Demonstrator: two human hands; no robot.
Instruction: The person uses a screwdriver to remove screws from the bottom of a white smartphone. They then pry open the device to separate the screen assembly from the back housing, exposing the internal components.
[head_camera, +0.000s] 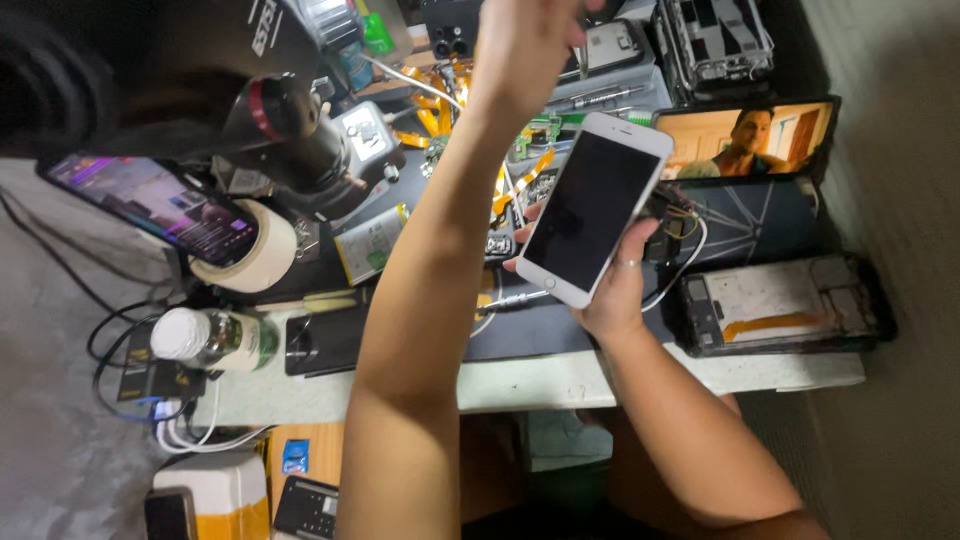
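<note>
My right hand (612, 285) holds a white smartphone (594, 205) with a dark screen, tilted above the cluttered workbench (560, 380). My left arm stretches across the bench to the far side. My left hand (525, 40) is up at the top edge, partly cut off, above orange flex cables (440, 110) and tools. Its fingers are curled; whether it holds anything does not show.
A microscope (290, 130) stands at the left with a roll of tape (255, 250), a lit phone (150, 205) and a white-capped bottle (215, 340). At the right are a playing screen (745, 140), a dark tablet and an opened phone (780, 305). Cables hang at the left edge.
</note>
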